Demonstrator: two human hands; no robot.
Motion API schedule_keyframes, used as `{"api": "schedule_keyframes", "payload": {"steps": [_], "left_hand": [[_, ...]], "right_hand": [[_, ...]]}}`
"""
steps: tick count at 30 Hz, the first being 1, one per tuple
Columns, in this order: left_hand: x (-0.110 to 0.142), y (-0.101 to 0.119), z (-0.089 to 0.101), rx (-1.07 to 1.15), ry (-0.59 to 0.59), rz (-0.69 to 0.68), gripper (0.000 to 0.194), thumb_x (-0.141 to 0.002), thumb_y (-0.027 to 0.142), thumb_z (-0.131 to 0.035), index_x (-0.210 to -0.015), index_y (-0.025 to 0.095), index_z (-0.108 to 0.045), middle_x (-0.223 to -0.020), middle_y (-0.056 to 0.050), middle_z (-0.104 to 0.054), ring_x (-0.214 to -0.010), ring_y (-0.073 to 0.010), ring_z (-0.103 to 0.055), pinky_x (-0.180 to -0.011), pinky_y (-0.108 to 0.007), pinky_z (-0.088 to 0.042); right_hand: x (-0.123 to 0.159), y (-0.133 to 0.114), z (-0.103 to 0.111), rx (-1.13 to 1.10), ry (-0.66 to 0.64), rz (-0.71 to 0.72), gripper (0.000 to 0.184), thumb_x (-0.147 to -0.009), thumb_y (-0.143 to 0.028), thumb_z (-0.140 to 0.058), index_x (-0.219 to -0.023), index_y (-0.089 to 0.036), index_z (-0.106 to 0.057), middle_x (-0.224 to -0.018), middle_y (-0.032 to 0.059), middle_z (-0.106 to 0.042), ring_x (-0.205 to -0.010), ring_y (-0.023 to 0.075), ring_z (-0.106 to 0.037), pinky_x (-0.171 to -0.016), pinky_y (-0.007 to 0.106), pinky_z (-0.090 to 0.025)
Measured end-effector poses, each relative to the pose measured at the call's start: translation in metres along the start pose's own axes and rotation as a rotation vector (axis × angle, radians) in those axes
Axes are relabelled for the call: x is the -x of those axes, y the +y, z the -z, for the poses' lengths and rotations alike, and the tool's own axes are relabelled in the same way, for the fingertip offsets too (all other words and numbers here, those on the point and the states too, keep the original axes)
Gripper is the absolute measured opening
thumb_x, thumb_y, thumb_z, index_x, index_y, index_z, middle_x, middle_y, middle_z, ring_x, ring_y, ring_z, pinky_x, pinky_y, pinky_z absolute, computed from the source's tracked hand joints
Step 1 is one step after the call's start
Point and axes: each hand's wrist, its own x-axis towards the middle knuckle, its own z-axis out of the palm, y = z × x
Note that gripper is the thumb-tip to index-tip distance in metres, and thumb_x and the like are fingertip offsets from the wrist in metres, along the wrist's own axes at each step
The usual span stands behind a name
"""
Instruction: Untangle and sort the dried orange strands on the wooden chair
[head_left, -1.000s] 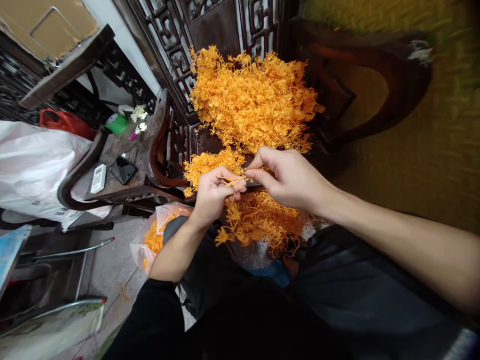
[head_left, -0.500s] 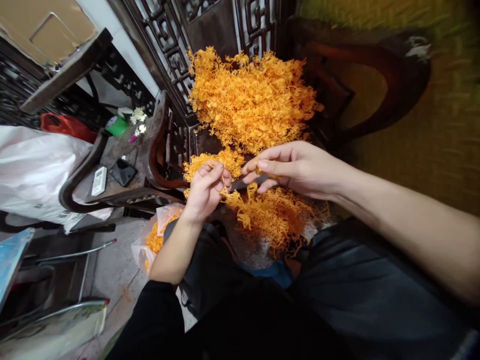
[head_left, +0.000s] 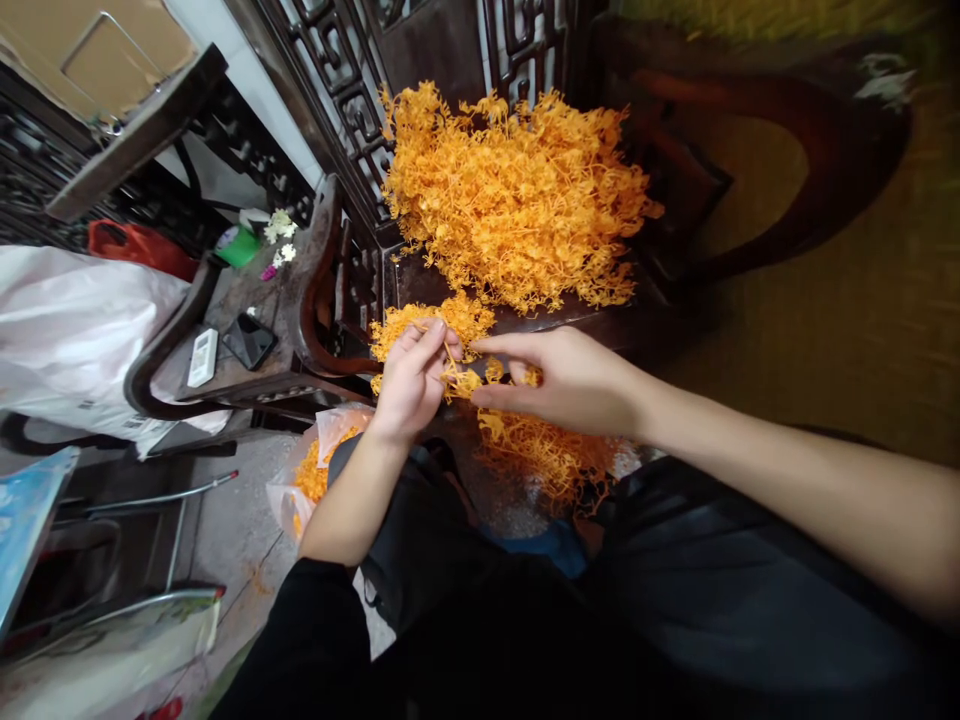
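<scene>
Left hand [head_left: 411, 385]: your fingers pinch an orange sprig [head_left: 459, 378].
Right hand [head_left: 570, 382]: thumb & forefinger pressed on the same sprig (just right of the left hand).
Big orange pile [head_left: 517, 200]: on the dark chair seat [head_left: 409, 285], beyond the sprig.
Loose clump [head_left: 551, 455]: under your right hand, below the sprig.

No text, label, brand, number or sign can be read anywhere in this view. The white plastic bag [head_left: 67, 340] at the left carries a small dark printed patch near its lower edge, possibly a barcode or label, but it is too small and blurred to make out. The white remote [head_left: 202, 357] on the side table has buttons whose markings cannot be made out either.
</scene>
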Motion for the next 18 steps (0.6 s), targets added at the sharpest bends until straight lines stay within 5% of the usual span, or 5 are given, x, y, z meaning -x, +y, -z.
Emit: {"api": "schedule_keyframes", "payload": {"steps": [5,9,13,18], "left_hand": [[0.007,-0.006,-0.001,-0.052,-0.107,0.001,0.049,-0.077,0.047,-0.085,-0.109,0.024,-0.056,-0.089,-0.001,-0.067,-0.078,-0.0132,-0.066,-0.062,-0.023,-0.05],[0.014,-0.01,-0.002,-0.147,-0.272,0.106,0.078,-0.071,0.041,-0.091,-0.133,0.026,-0.046,-0.085,0.001,-0.068,-0.065,-0.0093,-0.062,-0.056,-0.021,-0.044],[0.018,-0.007,-0.002,-0.196,-0.288,0.146,0.081,-0.069,0.026,-0.092,-0.135,0.025,-0.044,-0.066,0.01,-0.058,-0.049,-0.0041,-0.048,-0.05,-0.019,-0.033],[0.018,0.006,-0.001,-0.2,-0.275,0.085,0.085,-0.068,0.02,-0.09,-0.14,0.024,-0.044,-0.066,0.008,-0.06,-0.054,-0.0062,-0.053,-0.054,-0.019,-0.038]], "right_hand": [[-0.006,0.001,-0.007,-0.103,0.062,0.005,0.034,-0.091,-0.047,-0.067,-0.074,-0.018,-0.071,-0.064,-0.0026,-0.059,-0.06,0.0113,-0.047,-0.058,0.028,-0.031],[-0.011,0.006,-0.005,-0.213,0.168,-0.028,0.034,-0.087,-0.048,-0.071,-0.074,-0.017,-0.071,-0.067,0.001,-0.064,-0.062,0.013,-0.05,-0.059,0.029,-0.035],[-0.011,0.009,-0.007,-0.238,0.205,-0.064,0.035,-0.083,-0.05,-0.075,-0.074,-0.017,-0.074,-0.07,0.0031,-0.068,-0.064,0.0146,-0.054,-0.06,0.029,-0.037],[-0.011,0.006,-0.012,-0.252,0.367,-0.135,0.037,-0.087,-0.053,-0.072,-0.072,-0.019,-0.065,-0.061,-0.0002,-0.057,-0.054,0.0117,-0.042,-0.053,0.03,-0.031]]}}
